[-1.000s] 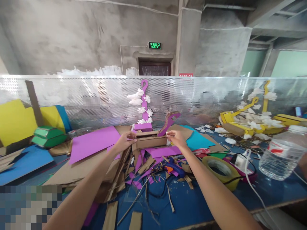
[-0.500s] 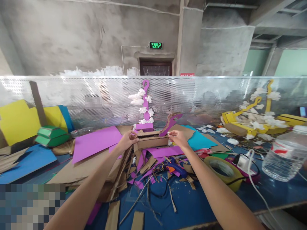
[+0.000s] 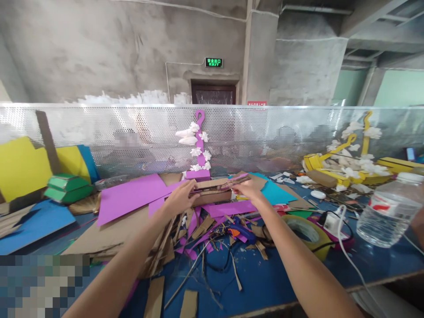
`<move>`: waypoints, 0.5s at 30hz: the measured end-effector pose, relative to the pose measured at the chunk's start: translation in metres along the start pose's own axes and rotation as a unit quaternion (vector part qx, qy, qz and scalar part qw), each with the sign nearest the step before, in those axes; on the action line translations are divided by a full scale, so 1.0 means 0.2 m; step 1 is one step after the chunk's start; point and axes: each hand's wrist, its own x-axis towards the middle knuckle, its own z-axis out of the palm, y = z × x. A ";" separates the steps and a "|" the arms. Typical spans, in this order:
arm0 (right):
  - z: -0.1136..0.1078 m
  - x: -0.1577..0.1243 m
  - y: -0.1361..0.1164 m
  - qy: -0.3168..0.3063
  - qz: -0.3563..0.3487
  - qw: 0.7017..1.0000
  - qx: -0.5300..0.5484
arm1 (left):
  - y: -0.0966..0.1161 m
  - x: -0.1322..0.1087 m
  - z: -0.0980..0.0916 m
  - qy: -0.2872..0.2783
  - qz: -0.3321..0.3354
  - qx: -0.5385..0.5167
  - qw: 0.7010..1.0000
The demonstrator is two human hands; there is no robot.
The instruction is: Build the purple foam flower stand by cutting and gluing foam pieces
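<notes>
– Moved: hooked piece (image 3: 240,179), purple w/ brown edge. Half a sec. ago upright above cardboard box (image 3: 212,198); now tipped low, nearly edge-on, along the box's rt. end. Box: approx. same spot.

– Hands?

– Left hand (image 3: 183,196), 1 pc.: shifted inward, now further over the box's lt. end. Fingers bent, gap small, fingertips on the rim, thumb at the front side; has hold of the box. Right hand (image 3: 249,190), 1 pc.: at the rt. end, by the tipped piece. Fingers curled; what's betw. them, if anything, is hidden. Can't tell from where I stand.

– Meaning for the work?

– My judgement: hook not fixed upright to box; angle betw. the two parts still unsettled. Whether they're joined at all: no telling.

– Box loc.?

– Ctr. of table (image 3: 261,282), betw. both hands, just behind purple strip (image 3: 228,210) & scraps (image 3: 208,225). Resting or lifted: unclear.

– Nearby stock?

– Glue gun (image 3: 243,233), blue/orange, 1, among scraps, no hand on it. Purple sheet (image 3: 132,194), lt. of box. Tape roll (image 3: 322,234), 1, partly behind rt. forearm. Water bottle (image 3: 386,216), 1, far rt. Purple stem (image 3: 199,145) w/ white flowers, 1, upright behind box.
</notes>
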 end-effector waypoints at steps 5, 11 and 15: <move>0.02 -0.03 0.00 -0.032 0.032 0.999 0.022 | 0.10 -0.02 0.04 -0.050 0.140 0.038 0.988; 0.06 -0.05 0.00 -0.028 0.055 0.998 0.000 | 0.03 -0.04 0.10 -0.035 0.122 0.047 0.991; 0.05 -0.07 -0.04 -0.029 0.061 0.998 -0.011 | 0.00 -0.03 0.13 -0.036 0.087 0.053 0.994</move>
